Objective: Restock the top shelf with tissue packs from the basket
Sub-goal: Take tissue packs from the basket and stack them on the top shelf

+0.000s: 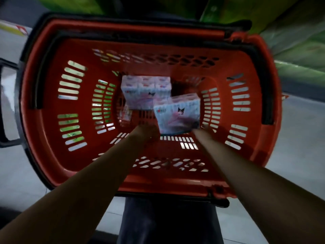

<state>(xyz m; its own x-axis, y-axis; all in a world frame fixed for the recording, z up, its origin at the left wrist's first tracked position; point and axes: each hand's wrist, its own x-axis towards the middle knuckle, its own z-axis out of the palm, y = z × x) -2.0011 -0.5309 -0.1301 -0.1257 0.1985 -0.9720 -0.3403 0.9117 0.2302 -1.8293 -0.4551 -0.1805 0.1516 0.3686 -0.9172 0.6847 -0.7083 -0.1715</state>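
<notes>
Two tissue packs (146, 92) in the red basket (52, 106), both hands (149, 132) at the nearer one (fingers' state not discernible).

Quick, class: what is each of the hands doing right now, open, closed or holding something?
Left hand: at the near tissue pack in the red basket; grip cannot be told.
Right hand: at the same pack's other side; grip cannot be told.

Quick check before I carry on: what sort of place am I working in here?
Most likely a shop aisle. You are reaching into a red plastic shopping basket holding wrapped tissue packs, it stands on a tiled floor, and green packaged goods are stacked just beyond it.
</notes>
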